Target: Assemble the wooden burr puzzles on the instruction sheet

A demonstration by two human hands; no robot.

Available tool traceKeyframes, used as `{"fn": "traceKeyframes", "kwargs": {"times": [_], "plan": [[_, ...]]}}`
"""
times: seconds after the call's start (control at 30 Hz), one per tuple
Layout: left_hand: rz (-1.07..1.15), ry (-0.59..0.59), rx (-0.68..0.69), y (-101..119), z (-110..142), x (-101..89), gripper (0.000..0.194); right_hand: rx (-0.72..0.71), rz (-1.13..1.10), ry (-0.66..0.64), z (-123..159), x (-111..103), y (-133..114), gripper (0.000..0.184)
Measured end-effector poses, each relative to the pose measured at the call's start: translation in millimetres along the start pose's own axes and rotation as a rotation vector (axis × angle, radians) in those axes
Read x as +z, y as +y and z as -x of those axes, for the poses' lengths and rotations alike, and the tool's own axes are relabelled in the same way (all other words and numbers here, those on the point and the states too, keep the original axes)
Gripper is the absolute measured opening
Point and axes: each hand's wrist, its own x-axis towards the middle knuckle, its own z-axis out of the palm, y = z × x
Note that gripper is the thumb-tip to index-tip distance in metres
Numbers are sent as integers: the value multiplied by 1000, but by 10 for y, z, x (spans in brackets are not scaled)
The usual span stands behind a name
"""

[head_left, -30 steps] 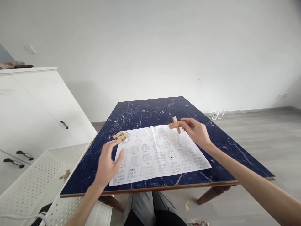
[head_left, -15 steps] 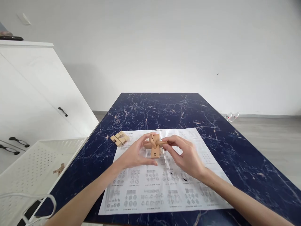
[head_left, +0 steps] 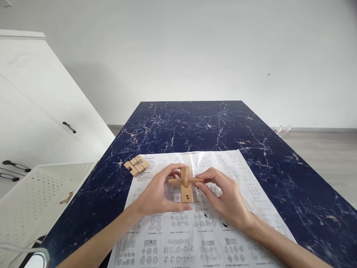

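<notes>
A wooden interlocking puzzle [head_left: 186, 192], cross-shaped and marked with a "2", is held between both hands above a printed sheet [head_left: 192, 249]. My left hand [head_left: 156, 193] grips its near and far ends between thumb and fingers. From the right side, my right hand [head_left: 223, 193] pinches the bar that sticks out that way. Another wooden block puzzle [head_left: 137, 166] lies at the sheet's far left corner, apart from my hands. The puzzle's underside is hidden.
The dark blue marbled table [head_left: 189, 126] stretches away toward a pale wall. A white perforated bin [head_left: 25, 201] on the left has a wooden piece [head_left: 66, 198] in it. Beside it stands a white cabinet [head_left: 36, 100]. A white cable [head_left: 25, 250] shows at lower left.
My right hand brought the wooden puzzle from the right to the middle, and my left hand moved over and took hold of it. The view has tilted and come closer to the sheet.
</notes>
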Motion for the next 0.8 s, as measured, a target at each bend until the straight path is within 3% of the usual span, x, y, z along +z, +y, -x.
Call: {"fn": "traceKeyframes", "kwargs": {"times": [0.27,0.4,0.47,0.57,0.63,0.8], "plan": [[137,-37,-90,-8,30,0,90,83,-115,-16,-13,23,-28,7],[325,-71,-47,-83,21,0,95,170,-281,-2,-30,18,-48,32],[403,-67,-31,-127,19,5,100,242,-323,-69,-31,16,-58,37],[508,-48,-6,-179,24,34,103,383,-397,-289,-31,23,-72,27],[568,-63,17,-191,31,63,102,470,-498,-396,-41,30,-82,30],[604,-164,23,-175,47,89,98,543,-818,-474,-96,7,-96,37]]}}
